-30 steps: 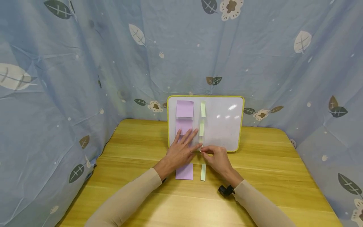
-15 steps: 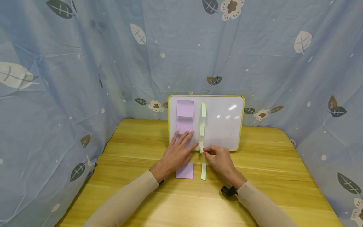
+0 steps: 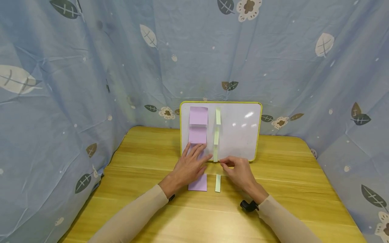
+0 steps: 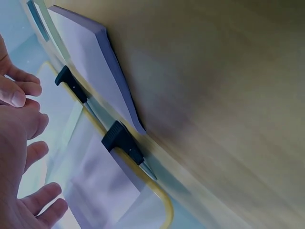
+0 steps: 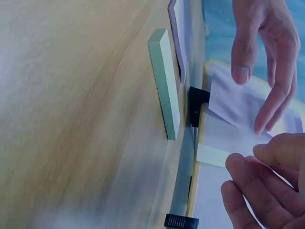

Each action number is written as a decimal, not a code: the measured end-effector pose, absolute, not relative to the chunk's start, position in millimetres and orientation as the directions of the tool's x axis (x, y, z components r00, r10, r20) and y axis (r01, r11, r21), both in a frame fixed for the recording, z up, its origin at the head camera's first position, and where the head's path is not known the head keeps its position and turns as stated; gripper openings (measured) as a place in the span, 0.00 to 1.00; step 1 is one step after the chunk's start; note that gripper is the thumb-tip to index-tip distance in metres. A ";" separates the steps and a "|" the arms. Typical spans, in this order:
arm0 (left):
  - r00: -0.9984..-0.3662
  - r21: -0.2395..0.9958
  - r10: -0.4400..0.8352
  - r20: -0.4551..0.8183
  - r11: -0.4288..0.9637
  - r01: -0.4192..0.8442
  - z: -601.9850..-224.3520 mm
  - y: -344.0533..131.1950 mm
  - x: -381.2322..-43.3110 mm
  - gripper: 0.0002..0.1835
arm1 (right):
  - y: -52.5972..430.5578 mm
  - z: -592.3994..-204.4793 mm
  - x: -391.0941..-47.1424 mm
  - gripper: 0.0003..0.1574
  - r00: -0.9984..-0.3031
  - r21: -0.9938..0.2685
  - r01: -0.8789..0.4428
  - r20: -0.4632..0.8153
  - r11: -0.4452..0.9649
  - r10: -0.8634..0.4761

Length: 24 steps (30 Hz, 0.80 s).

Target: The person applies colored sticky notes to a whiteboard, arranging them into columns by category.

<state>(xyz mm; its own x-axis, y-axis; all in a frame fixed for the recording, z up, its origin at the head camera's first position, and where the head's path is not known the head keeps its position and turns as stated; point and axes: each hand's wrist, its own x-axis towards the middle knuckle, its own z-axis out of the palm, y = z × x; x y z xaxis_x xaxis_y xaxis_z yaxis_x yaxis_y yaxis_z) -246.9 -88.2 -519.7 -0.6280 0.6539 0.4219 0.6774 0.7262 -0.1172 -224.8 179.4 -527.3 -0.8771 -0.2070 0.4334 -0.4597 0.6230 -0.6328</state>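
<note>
A whiteboard with a yellow rim stands upright on the table. Purple sticky notes run down its left side, and narrow pale green sticky notes form a column beside them. My left hand lies with spread fingers over the lowest purple note, partly hiding it. The lowest green strip hangs on the board, its end at the bottom rim. Just right of that strip is my right hand, thumb and forefinger close together, fingers loosely bent, nothing visible between them.
On the table, a purple note pad and a thin green note pad lie in front of the board. Black feet prop up its lower rim. A patterned blue curtain surrounds the table.
My right hand has drawn off to the right from the lowest green strip, which now hangs flat and fully visible. My left hand has slid slightly down and left.
</note>
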 end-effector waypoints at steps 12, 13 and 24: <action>-0.638 -0.039 0.653 0.409 0.711 0.702 -522.3 -78.5 -236.5 0.26 | 195.3 -525.0 -216.7 0.04 -0.884 -0.614 -0.440 0.423 0.655 -0.197; -0.638 -0.027 0.653 0.407 0.707 0.707 -522.2 -77.6 -235.7 0.25 | 196.9 -525.1 -216.0 0.04 -0.886 -0.613 -0.436 0.419 0.659 -0.198; -0.705 0.103 0.659 0.261 0.708 0.699 -517.7 -62.3 -224.4 0.25 | 221.9 -522.8 -206.6 0.07 -0.905 -0.598 -0.396 0.382 0.697 -0.187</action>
<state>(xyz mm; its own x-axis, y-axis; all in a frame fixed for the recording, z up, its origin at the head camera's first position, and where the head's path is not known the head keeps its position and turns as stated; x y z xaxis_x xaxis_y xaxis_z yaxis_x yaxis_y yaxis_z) -224.4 -62.3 -517.7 -0.7055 0.6588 0.2614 0.6990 0.7077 0.1030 -206.6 221.9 -522.8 -0.9049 -0.1868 0.3824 -0.3965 0.6965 -0.5981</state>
